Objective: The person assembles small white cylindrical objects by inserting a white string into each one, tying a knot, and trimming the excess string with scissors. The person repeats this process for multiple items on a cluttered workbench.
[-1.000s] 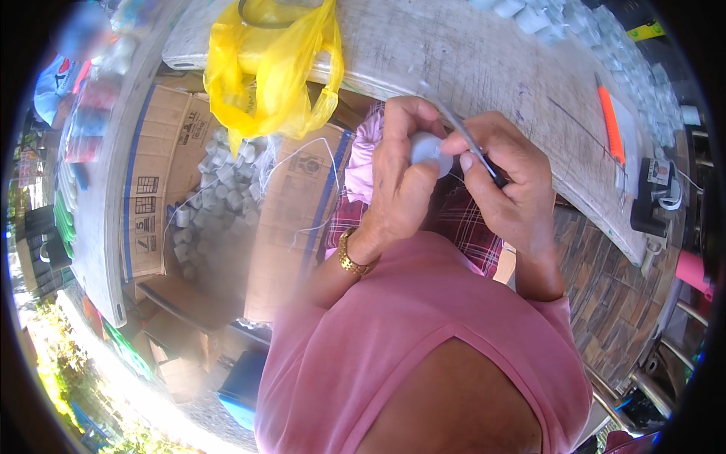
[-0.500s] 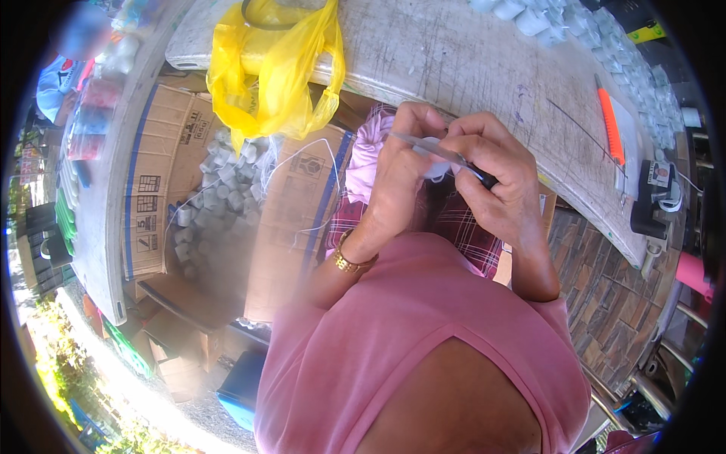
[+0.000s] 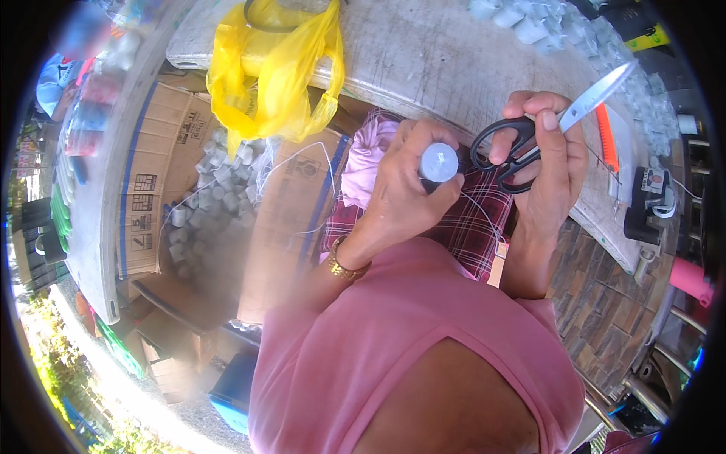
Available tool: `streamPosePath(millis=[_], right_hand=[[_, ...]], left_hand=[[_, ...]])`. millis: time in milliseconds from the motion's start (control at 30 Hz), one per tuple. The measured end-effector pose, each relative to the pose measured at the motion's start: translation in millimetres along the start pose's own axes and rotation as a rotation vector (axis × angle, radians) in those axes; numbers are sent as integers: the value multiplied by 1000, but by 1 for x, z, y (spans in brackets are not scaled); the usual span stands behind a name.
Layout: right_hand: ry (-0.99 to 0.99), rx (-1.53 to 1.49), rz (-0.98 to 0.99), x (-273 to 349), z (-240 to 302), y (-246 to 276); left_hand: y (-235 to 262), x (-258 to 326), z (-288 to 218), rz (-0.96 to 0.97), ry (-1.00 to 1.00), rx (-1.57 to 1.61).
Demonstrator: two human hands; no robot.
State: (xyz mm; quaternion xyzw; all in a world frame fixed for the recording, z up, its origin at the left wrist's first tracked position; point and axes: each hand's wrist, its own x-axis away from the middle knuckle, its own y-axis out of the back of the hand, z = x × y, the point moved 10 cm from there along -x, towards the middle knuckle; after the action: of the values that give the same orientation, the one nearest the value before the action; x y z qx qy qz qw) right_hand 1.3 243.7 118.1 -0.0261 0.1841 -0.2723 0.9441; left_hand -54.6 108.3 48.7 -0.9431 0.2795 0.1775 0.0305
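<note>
My left hand (image 3: 404, 174) is wrapped round a short cylinder with a pale, round, wrapped-looking top (image 3: 439, 160) and a dark side. What the cylinder is, I cannot make out. A pair of scissors (image 3: 597, 94) with black handles is in my right hand (image 3: 556, 155), blades pointing up and away to the right. Fingers of that hand are at the handle loops. Both hands are above my lap, near the table edge, a short gap between them. A thin white string (image 3: 484, 212) hangs below, over the plaid cloth (image 3: 473, 234) on my lap.
A yellow plastic bag (image 3: 280, 76) hangs over the edge of the grey table (image 3: 423, 53). Left of my lap, a cardboard box (image 3: 291, 219) holds many small white cylinders (image 3: 223, 185). Clear-wrapped pale pieces (image 3: 522, 23) and an orange-handled tool (image 3: 607, 140) lie at the table's right.
My right hand has moved right, away from the left, and the scissors' blades have swung from pointing left to up and right. The left hand has turned its cylinder so the round top faces up.
</note>
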Motion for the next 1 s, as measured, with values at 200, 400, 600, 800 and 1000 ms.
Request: streamPosePath(millis=[200, 400, 600, 800, 1000], right_hand=[[328, 78, 31, 3, 70, -27], [243, 220, 173, 13, 6, -41], [453, 289, 198, 11, 50, -55], [454, 336, 136, 11, 66, -44], [404, 262, 225, 14, 39, -53]], left_hand=[[-1, 1, -7, -75, -16, -196], [-3, 8, -3, -147, -28, -237], [6, 1, -21, -197, -24, -193], [9, -2, -18, -192, -119, -202], [4, -4, -24, -162, -32, -175]])
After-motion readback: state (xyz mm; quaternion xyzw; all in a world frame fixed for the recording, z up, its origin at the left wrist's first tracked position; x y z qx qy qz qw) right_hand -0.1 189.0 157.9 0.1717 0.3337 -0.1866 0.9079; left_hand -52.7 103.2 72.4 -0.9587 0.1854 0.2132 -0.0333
